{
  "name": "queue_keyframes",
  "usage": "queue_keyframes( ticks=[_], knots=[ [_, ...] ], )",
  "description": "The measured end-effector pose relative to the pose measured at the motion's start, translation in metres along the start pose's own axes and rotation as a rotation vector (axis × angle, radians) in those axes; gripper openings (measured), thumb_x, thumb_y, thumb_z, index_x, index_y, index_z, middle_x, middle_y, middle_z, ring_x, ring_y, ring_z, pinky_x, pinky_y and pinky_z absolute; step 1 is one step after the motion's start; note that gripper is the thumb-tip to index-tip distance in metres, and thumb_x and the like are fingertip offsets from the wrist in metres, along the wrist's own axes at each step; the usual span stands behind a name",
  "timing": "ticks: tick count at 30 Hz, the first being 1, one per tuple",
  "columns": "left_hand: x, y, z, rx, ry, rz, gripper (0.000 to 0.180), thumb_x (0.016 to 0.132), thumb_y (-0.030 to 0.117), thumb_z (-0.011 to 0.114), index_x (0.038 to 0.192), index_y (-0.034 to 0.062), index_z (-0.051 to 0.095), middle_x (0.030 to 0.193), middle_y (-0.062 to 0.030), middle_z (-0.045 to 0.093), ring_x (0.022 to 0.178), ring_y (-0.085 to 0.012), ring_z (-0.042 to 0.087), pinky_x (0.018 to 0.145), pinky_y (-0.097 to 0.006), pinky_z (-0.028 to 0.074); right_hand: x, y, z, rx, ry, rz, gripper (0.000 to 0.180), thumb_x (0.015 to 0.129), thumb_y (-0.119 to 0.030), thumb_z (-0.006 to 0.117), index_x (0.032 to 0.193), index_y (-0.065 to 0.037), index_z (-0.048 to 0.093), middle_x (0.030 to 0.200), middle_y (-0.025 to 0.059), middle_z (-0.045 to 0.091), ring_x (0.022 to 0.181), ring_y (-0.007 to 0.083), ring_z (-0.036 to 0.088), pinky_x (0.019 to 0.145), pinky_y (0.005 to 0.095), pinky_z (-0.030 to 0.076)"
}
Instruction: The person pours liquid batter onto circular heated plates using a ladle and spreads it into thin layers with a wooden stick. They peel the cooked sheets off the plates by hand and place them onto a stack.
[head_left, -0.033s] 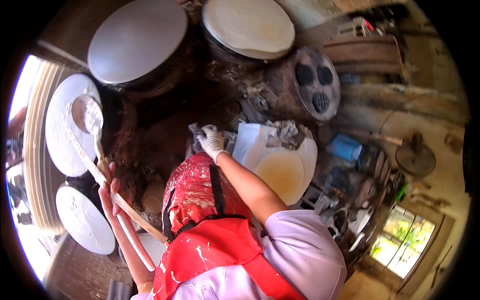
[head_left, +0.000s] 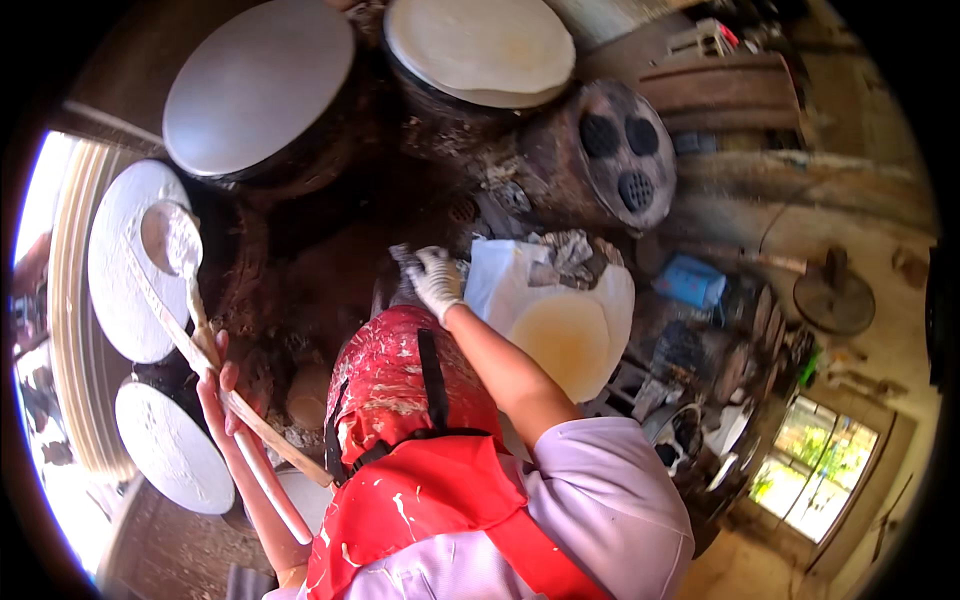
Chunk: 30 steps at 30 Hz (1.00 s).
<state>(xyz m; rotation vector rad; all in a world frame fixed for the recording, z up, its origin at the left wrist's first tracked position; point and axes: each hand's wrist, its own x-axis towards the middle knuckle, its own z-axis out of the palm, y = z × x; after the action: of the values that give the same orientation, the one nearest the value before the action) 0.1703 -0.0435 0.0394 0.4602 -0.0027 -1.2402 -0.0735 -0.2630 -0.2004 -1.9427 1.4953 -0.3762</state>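
The wooden ladle [head_left: 183, 262], long-handled with a round bowl pale with batter, reaches out over a white batter-coated round griddle [head_left: 120, 290] at the person's left. The left hand [head_left: 218, 385] is closed around its handle together with a second thin wooden stick [head_left: 262, 428] that slants down toward the apron.

The right hand [head_left: 436, 281], in a batter-smeared white glove, is curled over something dark in front of the knees; what it grips cannot be made out.

The work goes on in a dim, sooty clay hearth set with round griddles: a smooth grey one [head_left: 258, 85] at upper left, a cream crepe-covered one [head_left: 480, 48] at top, a small white one [head_left: 170, 448] low on the left. A perforated stove top [head_left: 622, 150] sits beyond. A white tub of yellowish batter [head_left: 570, 335] stands just right of the gloved hand. The red apron [head_left: 420, 470] is splashed white. Daylight enters at a window [head_left: 820, 470] lower right.
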Motion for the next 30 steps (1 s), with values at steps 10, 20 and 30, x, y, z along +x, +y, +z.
queue_keyframes(
  ticks=[10, 20, 30],
  knots=[
    [0.016, -0.034, -0.016, -0.045, 0.046, -0.026, 0.049, 0.098, 0.023, 0.033, 0.137, -0.0043, 0.022, 0.082, -0.0027, 0.049, 0.035, -0.0043, 0.037, 0.032, -0.018, 0.032, -0.003, 0.243, -0.171, -0.462, 0.456, 0.492, 0.063, 0.068, -0.040, 0.071, 0.123, -0.023, 0.047, 0.130, 0.0141, 0.044, 0.116, 0.0425, 0.042, 0.097, 0.0512, 0.034],
    [0.012, -0.085, 0.010, -0.116, 0.054, -0.011, 0.051, 0.097, 0.023, 0.037, 0.139, 0.0015, 0.019, 0.088, -0.0087, 0.052, 0.037, -0.0082, 0.043, 0.034, -0.020, 0.041, -0.008, 0.275, -0.200, -0.219, 0.698, 0.426, 0.036, 0.074, -0.017, 0.067, 0.108, -0.006, 0.060, 0.108, 0.0200, 0.058, 0.104, 0.0373, 0.050, 0.092, 0.0429, 0.039],
    [-0.037, -0.062, -0.039, 0.244, 0.328, 0.172, 0.050, 0.089, 0.021, 0.051, 0.131, -0.0011, 0.036, 0.080, -0.0077, 0.058, 0.035, -0.0061, 0.038, 0.031, -0.017, 0.031, -0.070, -0.113, -0.108, 0.978, -0.820, -0.059, 0.029, 0.092, -0.025, 0.054, 0.110, -0.003, 0.055, 0.098, 0.0050, 0.062, 0.082, 0.0110, 0.058, 0.072, 0.0236, 0.046]
  ],
)
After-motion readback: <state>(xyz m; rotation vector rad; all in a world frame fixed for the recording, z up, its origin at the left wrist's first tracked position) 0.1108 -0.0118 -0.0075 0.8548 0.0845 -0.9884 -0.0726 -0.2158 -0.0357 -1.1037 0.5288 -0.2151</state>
